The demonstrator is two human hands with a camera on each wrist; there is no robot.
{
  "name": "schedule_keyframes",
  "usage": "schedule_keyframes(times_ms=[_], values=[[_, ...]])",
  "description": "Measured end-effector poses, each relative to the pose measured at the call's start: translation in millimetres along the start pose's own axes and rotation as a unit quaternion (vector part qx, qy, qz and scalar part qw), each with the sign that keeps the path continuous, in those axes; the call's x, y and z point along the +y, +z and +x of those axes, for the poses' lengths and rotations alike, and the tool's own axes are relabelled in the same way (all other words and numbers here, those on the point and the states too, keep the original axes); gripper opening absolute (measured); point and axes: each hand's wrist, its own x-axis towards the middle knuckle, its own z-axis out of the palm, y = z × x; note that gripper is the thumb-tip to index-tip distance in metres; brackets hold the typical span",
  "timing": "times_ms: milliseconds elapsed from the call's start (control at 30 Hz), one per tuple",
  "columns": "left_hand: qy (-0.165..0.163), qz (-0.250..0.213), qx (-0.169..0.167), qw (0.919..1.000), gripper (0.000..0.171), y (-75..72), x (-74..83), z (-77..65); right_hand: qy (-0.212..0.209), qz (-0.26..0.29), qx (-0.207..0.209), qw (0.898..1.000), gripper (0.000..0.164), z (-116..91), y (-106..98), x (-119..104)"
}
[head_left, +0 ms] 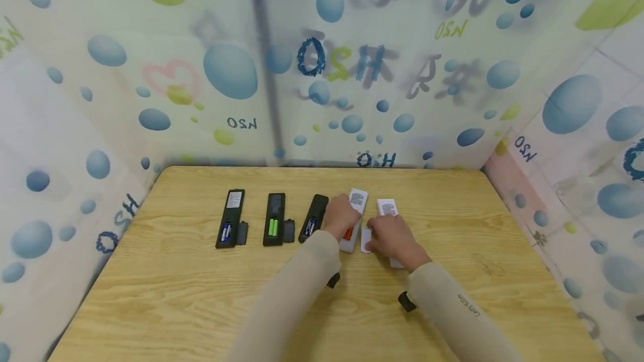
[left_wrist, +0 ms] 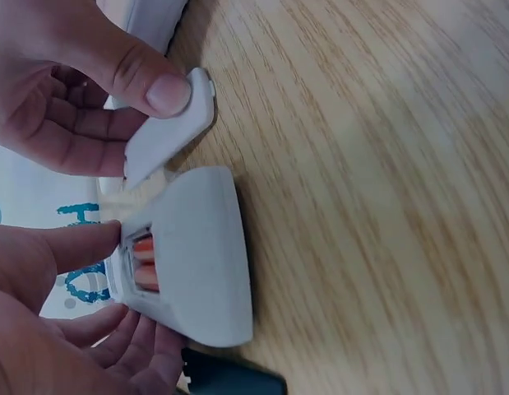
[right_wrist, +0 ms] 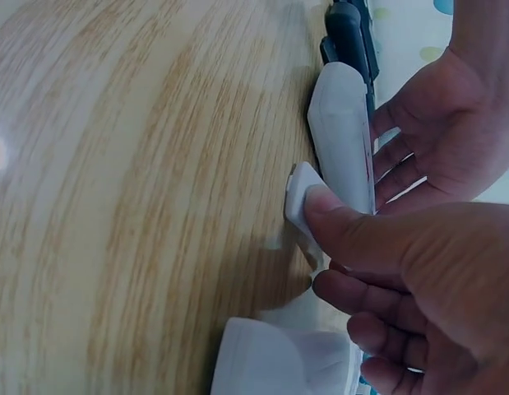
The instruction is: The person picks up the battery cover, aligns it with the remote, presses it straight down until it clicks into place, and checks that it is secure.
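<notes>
My left hand (head_left: 341, 215) grips a white remote control (left_wrist: 196, 255) by its sides, thumb along one edge and fingers along the other. The remote lies back up on the table, its battery compartment uncovered and orange batteries (left_wrist: 145, 265) inside. Just right of it, my right hand (head_left: 393, 236) pinches a white battery cover (right_wrist: 300, 196) between thumb and fingers. That cover is tilted, close over the tabletop and apart from the remote. Another white remote (head_left: 387, 205) lies partly hidden under my right hand.
On the wooden table (head_left: 151, 295), several black remotes lie to the left, including one with blue batteries (head_left: 226, 232) and one with green batteries (head_left: 273, 227). Two have black covers (head_left: 289, 231) beside them. A patterned wall (head_left: 312, 138) borders the table's far edge.
</notes>
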Motion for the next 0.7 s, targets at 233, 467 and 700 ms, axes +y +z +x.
schedule_keyframes(times_ms=[233, 467, 700], values=[[-0.007, -0.035, -0.002, 0.9994, 0.038, -1.3, -1.1, -0.3, 0.034, 0.037, 0.008, 0.999, 0.032, -1.8, -0.3, -1.0], [-0.027, -0.104, -0.017, 0.9940, 0.050, -6.4, -0.7, -2.4, 0.051, 0.085, 0.014, 0.995, 0.020, -3.1, -2.0, -0.5], [-0.054, -0.146, -0.039, 0.9871, 0.046, -7.9, -3.2, 2.4, 0.034, 0.082, 0.018, 0.996, 0.020, -2.4, -2.5, 5.1]])
